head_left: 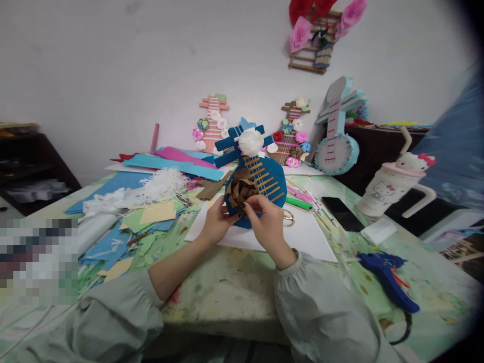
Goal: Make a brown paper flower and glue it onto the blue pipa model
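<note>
Over the white sheet (313, 234) on the table, a blue cardboard lute-shaped craft (278, 174) leans upright, with brown stick frets, white strings and a white paper flower (251, 143) near its top. A crumpled brown paper flower (242, 189) covers its lower left part. My left hand (217, 222) is closed around the craft's lower left edge, under the flower; some of its fingers are hidden behind. With thumb and forefinger, my right hand (266, 219) pinches the flower's lower right petals. Gold-handled scissors (288, 218) lie partly hidden beside it.
Paper scraps (151, 237) and a tangle of white string (166, 185) cover the left side. On the right are a phone (342, 213), markers (298, 202), a blue glue gun (389, 277) with its cord, and a tumbler (389, 189). Finished crafts (214, 123) stand against the wall.
</note>
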`<state>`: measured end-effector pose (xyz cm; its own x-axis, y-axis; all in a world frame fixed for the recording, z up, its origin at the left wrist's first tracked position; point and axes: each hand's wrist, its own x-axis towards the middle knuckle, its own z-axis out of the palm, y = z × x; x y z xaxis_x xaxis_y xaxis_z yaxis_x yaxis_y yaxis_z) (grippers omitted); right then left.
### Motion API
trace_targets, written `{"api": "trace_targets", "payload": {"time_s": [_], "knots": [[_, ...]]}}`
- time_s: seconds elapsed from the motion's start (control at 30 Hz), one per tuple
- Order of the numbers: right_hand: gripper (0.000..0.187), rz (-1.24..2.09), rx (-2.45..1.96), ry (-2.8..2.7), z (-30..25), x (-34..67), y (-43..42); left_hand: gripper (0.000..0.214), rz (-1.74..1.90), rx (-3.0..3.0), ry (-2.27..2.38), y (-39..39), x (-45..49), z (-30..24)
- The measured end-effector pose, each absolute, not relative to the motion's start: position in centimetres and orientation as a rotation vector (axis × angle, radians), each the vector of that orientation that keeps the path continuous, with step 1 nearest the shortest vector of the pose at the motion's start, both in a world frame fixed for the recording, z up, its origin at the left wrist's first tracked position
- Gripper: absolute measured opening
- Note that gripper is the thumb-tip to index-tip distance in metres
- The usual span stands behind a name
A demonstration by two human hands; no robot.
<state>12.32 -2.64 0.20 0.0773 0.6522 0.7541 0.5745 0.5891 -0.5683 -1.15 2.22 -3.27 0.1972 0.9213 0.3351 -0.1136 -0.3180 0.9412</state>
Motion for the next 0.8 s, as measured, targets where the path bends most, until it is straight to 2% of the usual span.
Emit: {"api": "trace_targets", "payload": {"time_s": [0.43,0.6,0.8], "knots": [[0.013,-0.274,-1.059,-1.619,1.5,13.7,-2.2,0.067,1.104,1.369,0.719,1.8,-1.3,-2.6],[0.01,-0.187,-1.015,-1.562,2.0,14.3,-2.6,0.068,1.067,1.305,0.751,1.9,-1.6,-2.3],[0.01,-0.105,-1.024,-1.247,2.4,16.5,-2.4,0.077,1.027,1.201,0.757,2.5,-1.9,-2.5]]}}
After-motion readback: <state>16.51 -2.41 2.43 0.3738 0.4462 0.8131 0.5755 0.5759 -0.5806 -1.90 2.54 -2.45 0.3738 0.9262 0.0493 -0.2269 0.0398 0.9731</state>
